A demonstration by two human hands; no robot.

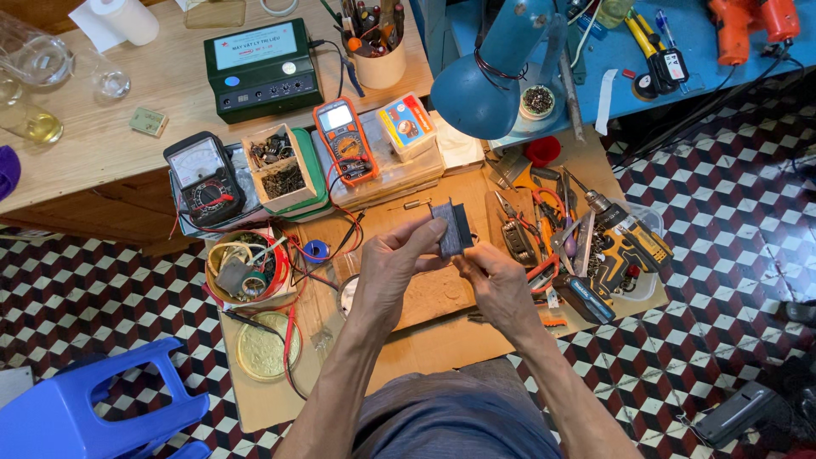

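You sit at a low wooden worktop (442, 340) on a checkered tile floor (722, 212), crowded with an orange multimeter (344, 140), an analog meter (204, 178), a yellow cordless drill (625, 242) and a blue lamp (489, 81). Your left hand (395, 263) and right hand (497, 280) each pinch a small dark rectangular part (450, 228), held just above the worktop's middle; its details are hard to make out

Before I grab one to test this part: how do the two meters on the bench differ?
The black meter has a pale needle-type dial face and lies left of the parts box; the orange meter has a small flat screen and lies right of it, on a clear case. Both have a round selector knob and lie face up, untouched.
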